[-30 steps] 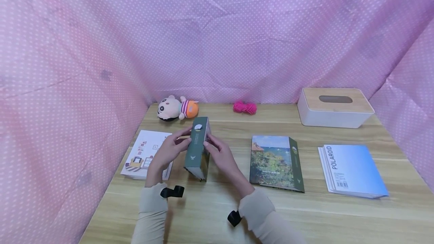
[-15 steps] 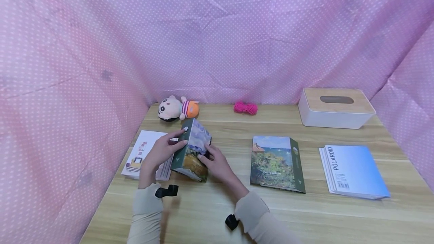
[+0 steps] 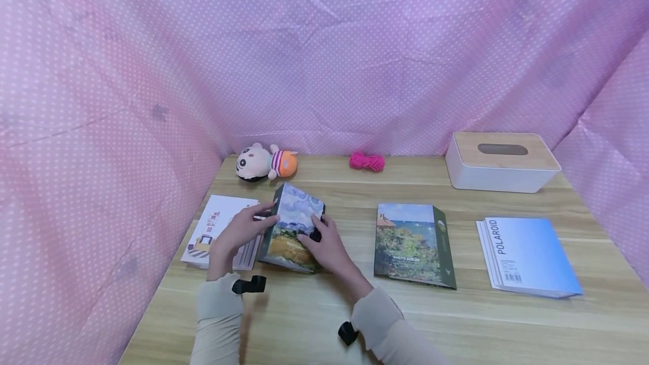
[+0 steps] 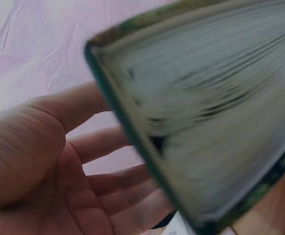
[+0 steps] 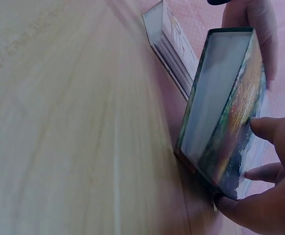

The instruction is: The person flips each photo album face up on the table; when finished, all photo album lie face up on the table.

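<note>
- Photo album [image 3: 295, 224] tilts between both hands at the left of the wooden table [image 3: 304, 320], just right of the white book [image 3: 215, 224].
- Left hand [image 3: 238, 235]: fingers loosely extended, their tips touching the green spine.
- Right hand [image 3: 330, 245]: thumb on the painted cover, fingers curled at the opposite edge, grasping it.
- Second album [image 3: 408, 241] lies well apart, farther right.

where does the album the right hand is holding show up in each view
Head: the album is just left of centre.
Left wrist: the album fills most of the centre and right.
Right wrist: the album is right of centre.
Shared landmark: the left hand, visible in all three views.
</note>
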{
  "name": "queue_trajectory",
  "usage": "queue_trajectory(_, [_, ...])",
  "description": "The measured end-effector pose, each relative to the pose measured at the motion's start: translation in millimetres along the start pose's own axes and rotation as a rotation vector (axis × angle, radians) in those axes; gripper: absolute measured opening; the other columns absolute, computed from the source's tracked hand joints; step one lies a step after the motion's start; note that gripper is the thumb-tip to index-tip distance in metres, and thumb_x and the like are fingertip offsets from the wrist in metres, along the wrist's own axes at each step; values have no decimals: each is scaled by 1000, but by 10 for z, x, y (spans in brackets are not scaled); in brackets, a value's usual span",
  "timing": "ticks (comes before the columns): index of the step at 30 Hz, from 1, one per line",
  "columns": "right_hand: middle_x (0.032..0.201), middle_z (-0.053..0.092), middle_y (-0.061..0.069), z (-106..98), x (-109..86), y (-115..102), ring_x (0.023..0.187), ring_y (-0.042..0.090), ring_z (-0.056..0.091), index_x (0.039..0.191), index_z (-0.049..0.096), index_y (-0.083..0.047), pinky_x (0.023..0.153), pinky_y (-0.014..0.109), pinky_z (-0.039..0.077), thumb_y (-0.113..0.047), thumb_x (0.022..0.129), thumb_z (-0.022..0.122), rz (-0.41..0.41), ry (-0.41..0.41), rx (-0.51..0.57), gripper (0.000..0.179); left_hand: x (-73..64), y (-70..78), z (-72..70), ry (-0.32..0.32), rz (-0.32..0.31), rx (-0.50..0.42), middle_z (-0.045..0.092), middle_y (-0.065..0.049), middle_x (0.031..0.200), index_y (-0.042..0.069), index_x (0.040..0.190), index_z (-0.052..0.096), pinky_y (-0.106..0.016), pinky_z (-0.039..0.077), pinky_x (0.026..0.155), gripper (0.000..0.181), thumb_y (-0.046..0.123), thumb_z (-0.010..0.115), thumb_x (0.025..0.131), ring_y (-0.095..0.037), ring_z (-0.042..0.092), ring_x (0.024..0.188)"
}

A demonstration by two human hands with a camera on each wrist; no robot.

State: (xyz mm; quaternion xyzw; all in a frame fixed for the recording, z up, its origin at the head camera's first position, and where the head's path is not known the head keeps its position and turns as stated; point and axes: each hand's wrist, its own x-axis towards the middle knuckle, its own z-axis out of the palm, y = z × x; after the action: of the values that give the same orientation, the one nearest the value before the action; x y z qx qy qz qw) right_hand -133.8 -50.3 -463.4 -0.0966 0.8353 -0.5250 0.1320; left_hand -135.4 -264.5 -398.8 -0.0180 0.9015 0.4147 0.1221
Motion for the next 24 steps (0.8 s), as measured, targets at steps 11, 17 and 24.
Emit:
queue_trajectory(11, [158,11,21,-19,-71,56,144,38,18,148,34,-7,112,52,28,-34,93,61,-41,6,-103,67,81,-148,153,-36,-69,-110,53,-20,132,10,146,39,-38,54,87,60,31,60,95,-29,57,112])
queue_trajectory(17, [160,8,16,7,-72,95,146,35,14,148,34,-9,114,50,27,-36,93,61,-33,9,-159,67,140,-182,231,-38,-126,-27,52,-19,134,6,145,40,-42,51,91,61,31,61,94,-31,52,119])
queue_trajectory(24, [160,8,16,-6,-92,82,146,36,13,148,34,-9,114,50,26,-35,93,61,-38,2,-187,67,170,-226,246,-57,-115,-39,52,-18,132,8,145,41,-41,51,91,58,29,60,95,-29,51,117])
